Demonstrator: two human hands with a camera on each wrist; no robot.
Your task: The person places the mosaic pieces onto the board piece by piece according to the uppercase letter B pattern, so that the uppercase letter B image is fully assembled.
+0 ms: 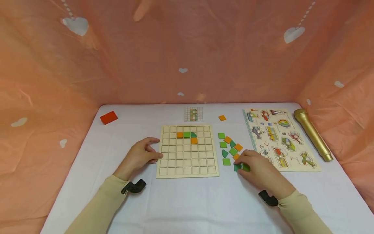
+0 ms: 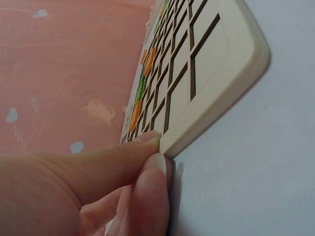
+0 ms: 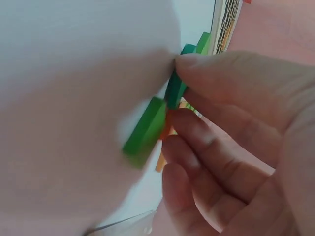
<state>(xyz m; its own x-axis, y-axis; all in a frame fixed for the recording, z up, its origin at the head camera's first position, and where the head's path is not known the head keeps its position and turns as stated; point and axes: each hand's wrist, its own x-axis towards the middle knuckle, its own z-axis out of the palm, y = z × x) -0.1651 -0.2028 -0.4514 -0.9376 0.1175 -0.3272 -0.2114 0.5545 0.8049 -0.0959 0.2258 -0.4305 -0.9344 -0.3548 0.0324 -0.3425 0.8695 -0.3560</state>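
A pale wooden grid board (image 1: 175,162) lies in the middle of the table, with orange tiles (image 1: 179,135), a light green square and a dark green quarter-round tile in its upper cells. My left hand (image 1: 138,154) pinches the board's left edge; in the left wrist view the thumb (image 2: 113,164) rests on the rim and a finger meets it from the side. To the right of the board, my right hand (image 1: 258,167) holds a dark green tile (image 3: 176,86) between thumb and fingers. A light green tile (image 3: 146,130) is close beside those fingertips.
Several loose green and orange tiles (image 1: 223,145) lie right of the board. Behind it are a small pattern card (image 1: 193,114) and a lone orange tile (image 1: 222,118). A picture puzzle board (image 1: 277,139) and gold microphone (image 1: 314,135) lie at right, a red card (image 1: 108,117) far left.
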